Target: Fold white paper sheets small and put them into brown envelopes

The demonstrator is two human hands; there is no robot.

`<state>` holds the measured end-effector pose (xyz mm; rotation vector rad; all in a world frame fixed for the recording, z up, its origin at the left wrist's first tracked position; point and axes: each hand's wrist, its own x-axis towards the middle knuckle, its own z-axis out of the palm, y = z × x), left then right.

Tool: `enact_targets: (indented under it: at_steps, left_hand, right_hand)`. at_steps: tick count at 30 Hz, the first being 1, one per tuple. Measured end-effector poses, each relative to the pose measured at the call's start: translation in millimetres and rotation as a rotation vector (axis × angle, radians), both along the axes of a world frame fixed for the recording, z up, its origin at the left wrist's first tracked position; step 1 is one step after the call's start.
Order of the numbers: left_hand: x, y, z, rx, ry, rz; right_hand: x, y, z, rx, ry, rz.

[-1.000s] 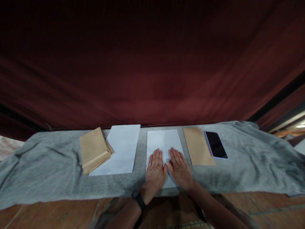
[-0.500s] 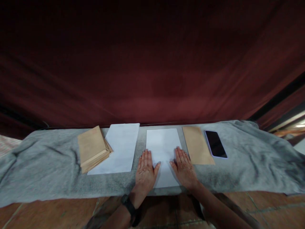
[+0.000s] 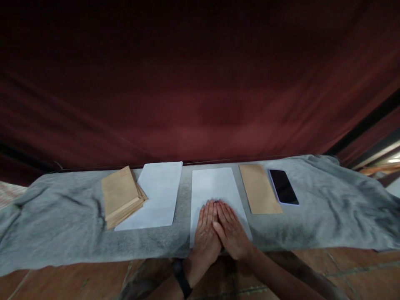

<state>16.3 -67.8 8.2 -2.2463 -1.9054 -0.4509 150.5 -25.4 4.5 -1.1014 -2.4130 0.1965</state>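
Left hand: your left hand [image 3: 206, 233] lies flat, palm down, fingers straight and close together, gripping nothing.
Right hand: your right hand [image 3: 231, 229] lies flat beside it, fingertips meeting, thumb over the left hand's edge; it grips nothing either.
White paper: the white paper [image 3: 215, 181] lies under both palms, between the paper stack and the single envelope. Whether it is one sheet or several, you cannot tell from this view.
Crease risk: uneven palm pressure over the soft grey cloth [image 3: 325, 208] could press a wrinkle into the paper.
Slip risk: a sideways push could skew the paper, since the cloth beneath may shift with it.
Edge risk: the paper's near end lies close to the cloth's front edge; a pull toward you could draw it over.
Right side: the single brown envelope [image 3: 260, 189] lies just beside the paper, with the phone [image 3: 283, 186] beyond; a wide right-hand sweep could knock either.
Left side: the fanned brown envelopes [image 3: 120, 189] overlap the paper stack [image 3: 161, 191]; tugging a lower sheet could spill them.
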Motion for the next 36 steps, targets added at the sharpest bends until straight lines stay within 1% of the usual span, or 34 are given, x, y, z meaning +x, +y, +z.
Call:
enact_targets:
  at_steps: [4, 7, 13, 17, 23, 29, 32, 34, 36]
  left_hand:
    - [1, -1, -8.2, -0.034, 0.046, 0.015]
    - [-6, 0, -7.3, -0.025, 0.044, 0.019]
    - [-20, -2, -4.1, 0.039, -0.003, 0.087]
    - [-29, -3, -4.9, 0.054, -0.018, 0.125]
    - [-43, -4, -6.6, 0.032, -0.036, 0.169]
    - [-53, -7, -10.4, 0.042, -0.036, 0.219]
    - [-53, 5, -3.7, 0.070, -0.014, 0.229]
    - [-46, 24, 5.5, 0.068, -0.003, 0.208]
    - [-37, 50, 15.2, 0.030, -0.012, 0.146]
  right_hand:
    - [3, -2, -8.2, 0.074, -0.038, -0.030]
    - [9, 1, -10.5, 0.137, -0.069, -0.063]
    - [21, 7, -12.8, 0.203, -0.135, -0.124]
    - [29, 9, -12.5, 0.203, -0.154, -0.155]
    - [36, 11, -10.3, 0.167, -0.163, -0.179]
    - [38, 12, -16.8, 0.118, -0.137, -0.203]
    - [32, 24, -14.7, 0.085, -0.087, -0.239]
    - [23, 39, -7.7, 0.045, -0.037, -0.235]
    - [11, 57, 2.3, -0.019, 0.009, -0.194]
